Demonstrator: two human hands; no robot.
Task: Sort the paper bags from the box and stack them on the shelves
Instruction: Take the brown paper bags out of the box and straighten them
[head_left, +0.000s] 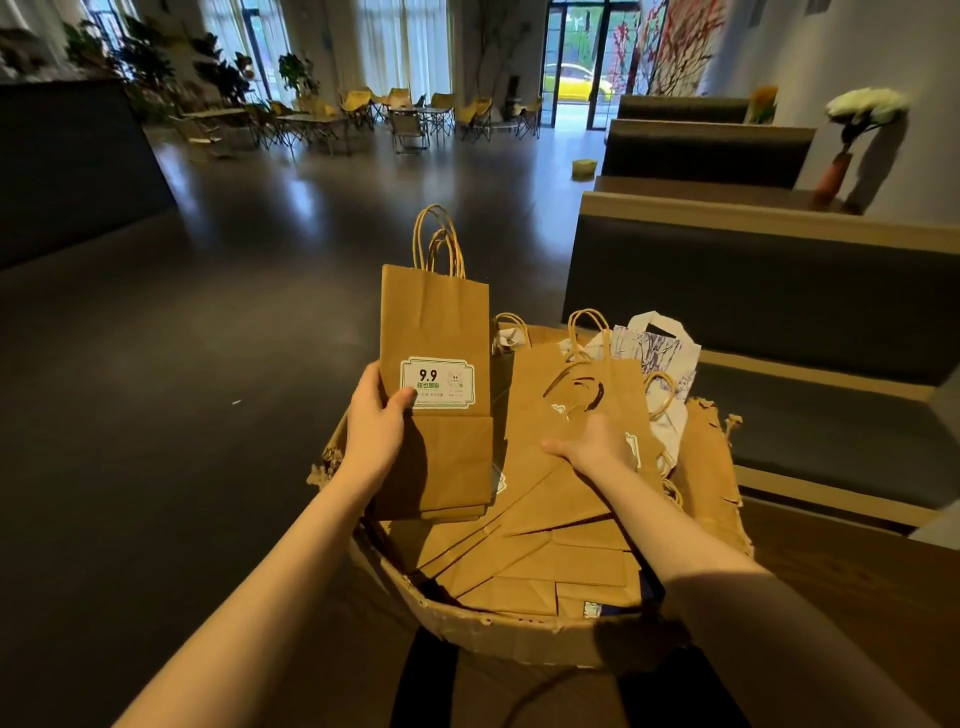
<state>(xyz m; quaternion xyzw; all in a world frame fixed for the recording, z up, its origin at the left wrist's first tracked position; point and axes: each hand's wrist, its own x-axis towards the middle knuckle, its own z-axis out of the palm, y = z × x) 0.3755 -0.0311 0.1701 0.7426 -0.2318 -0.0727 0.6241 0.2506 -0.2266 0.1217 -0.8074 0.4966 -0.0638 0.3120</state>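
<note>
A torn cardboard box (498, 631) in front of me holds several flat brown paper bags (540, 551) and a white patterned bag (657, 348) at its far side. My left hand (376, 423) grips a small stack of brown bags (436, 322) upright above the box's left edge, thumb on a white "9.9" label, twisted handles pointing up. My right hand (592, 441) reaches into the box and takes hold of another flat brown bag (576, 395) lying tilted on the pile; its fingers are hidden behind the hand.
Dark upholstered benches (769, 291) with wooden trim stand to the right, one carrying a vase of white flowers (862, 109). A dark open floor (260, 249) stretches ahead to folding chairs and tables (405, 117) by the windows. A dark counter (67, 171) is at the left.
</note>
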